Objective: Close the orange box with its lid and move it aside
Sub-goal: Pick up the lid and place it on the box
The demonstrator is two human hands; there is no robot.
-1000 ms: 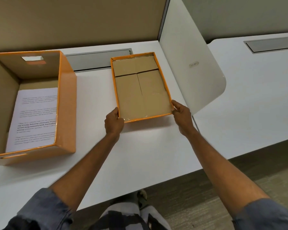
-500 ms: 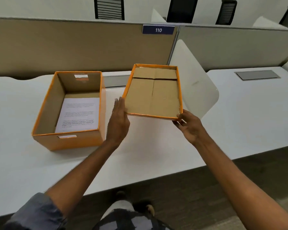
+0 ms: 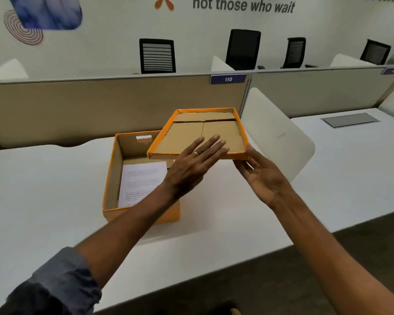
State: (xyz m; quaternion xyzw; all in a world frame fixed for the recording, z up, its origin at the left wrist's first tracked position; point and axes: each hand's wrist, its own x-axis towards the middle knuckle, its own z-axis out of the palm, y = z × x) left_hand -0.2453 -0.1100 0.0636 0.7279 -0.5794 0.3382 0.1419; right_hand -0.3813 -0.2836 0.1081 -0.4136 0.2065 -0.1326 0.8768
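Observation:
The orange box (image 3: 110, 176) stands open on the white desk (image 3: 43, 192), with a printed sheet of paper (image 3: 141, 180) lying on its bottom. Its orange lid (image 3: 187, 137) is lifted off the desk, brown inside facing up, and overlaps the box's far right corner. My right hand (image 3: 262, 176) grips the lid's near right corner from below. My left hand (image 3: 191, 164) reaches across the box's right side. Its fingers lie flat and spread over the lid's near edge and inner face.
A white curved divider (image 3: 280, 137) stands just right of the lid. A beige partition (image 3: 77, 105) runs along the back of the desk. The neighbouring desk has a grey cable cover (image 3: 350, 120). Black office chairs (image 3: 157, 55) stand beyond the partition.
The lid has left the desk and moved left over the box's corner. My left hand has let go of its edge and now lies flat on it. The view has tilted upward.

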